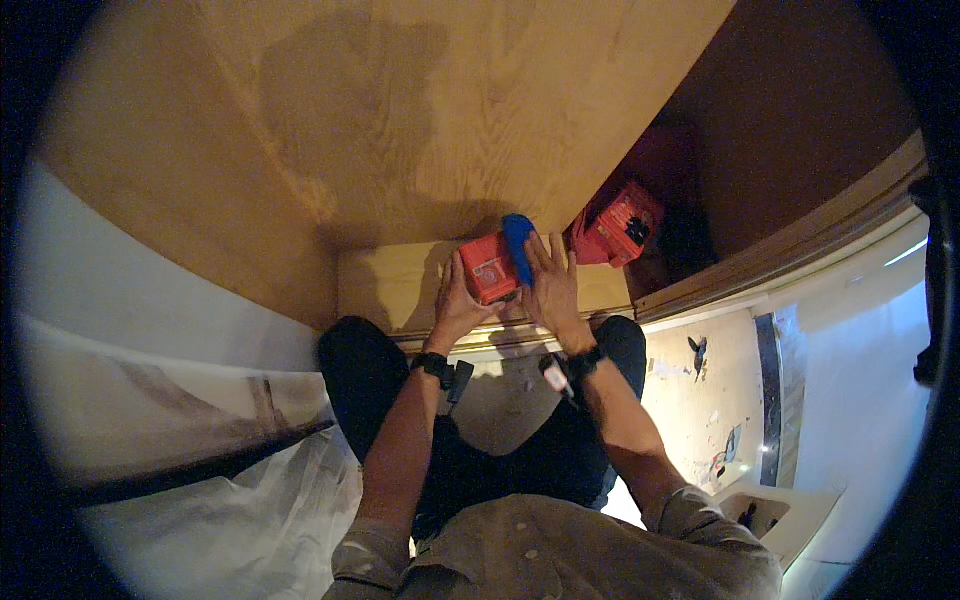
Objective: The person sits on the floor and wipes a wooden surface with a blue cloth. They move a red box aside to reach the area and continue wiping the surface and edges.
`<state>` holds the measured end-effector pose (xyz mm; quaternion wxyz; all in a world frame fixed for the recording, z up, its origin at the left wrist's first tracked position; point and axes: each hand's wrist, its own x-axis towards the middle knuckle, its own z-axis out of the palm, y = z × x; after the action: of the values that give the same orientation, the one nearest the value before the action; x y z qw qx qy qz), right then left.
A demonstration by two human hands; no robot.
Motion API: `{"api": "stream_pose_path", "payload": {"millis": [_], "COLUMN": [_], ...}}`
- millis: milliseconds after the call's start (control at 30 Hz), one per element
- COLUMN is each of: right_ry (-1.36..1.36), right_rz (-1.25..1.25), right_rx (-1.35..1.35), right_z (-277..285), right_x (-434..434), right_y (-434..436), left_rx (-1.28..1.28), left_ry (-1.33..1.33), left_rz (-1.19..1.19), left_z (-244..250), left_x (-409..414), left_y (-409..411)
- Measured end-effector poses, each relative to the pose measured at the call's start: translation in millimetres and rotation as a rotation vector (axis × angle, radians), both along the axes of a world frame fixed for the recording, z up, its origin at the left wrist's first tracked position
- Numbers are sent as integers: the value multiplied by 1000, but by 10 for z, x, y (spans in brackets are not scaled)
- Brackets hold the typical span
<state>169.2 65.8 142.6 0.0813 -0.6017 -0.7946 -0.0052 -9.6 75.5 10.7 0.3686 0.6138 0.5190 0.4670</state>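
Note:
A red box-shaped device with a small label sits low at the corner of a wooden compartment. My left hand grips its left side, the thumb along the near edge. Against its right side is a blue piece, perhaps a cloth or a cover; the picture does not settle which. My right hand presses on that piece with the fingers stretched upward and the thumb near the box's lower edge. The side of the device under the blue piece is hidden.
Another red case-like object with black parts stands in the dark recess at the right. A plywood panel rises in front of me. A wooden lip edges the recess. Scraps and a dark tool lie on the floor.

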Motion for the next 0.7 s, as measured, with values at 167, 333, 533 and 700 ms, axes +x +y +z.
{"api": "stream_pose_path", "payload": {"millis": [167, 333, 533, 700], "right_ry": [43, 31, 25, -6], "right_rz": [235, 250, 233, 190], "right_rx": [-39, -33, -105, -61], "right_z": [-10, -4, 153, 156], "right_x": [-273, -658, -694, -558], "right_y": [-502, -127, -179, -331], "left_rx": [-42, -154, 44, 34], "left_ry": [3, -493, -14, 53], "left_rz": [-64, -72, -47, -45], "left_z": [-309, -315, -318, -346], "left_x": [-62, -31, -96, -86], "left_y": [29, -73, -73, 23]}}
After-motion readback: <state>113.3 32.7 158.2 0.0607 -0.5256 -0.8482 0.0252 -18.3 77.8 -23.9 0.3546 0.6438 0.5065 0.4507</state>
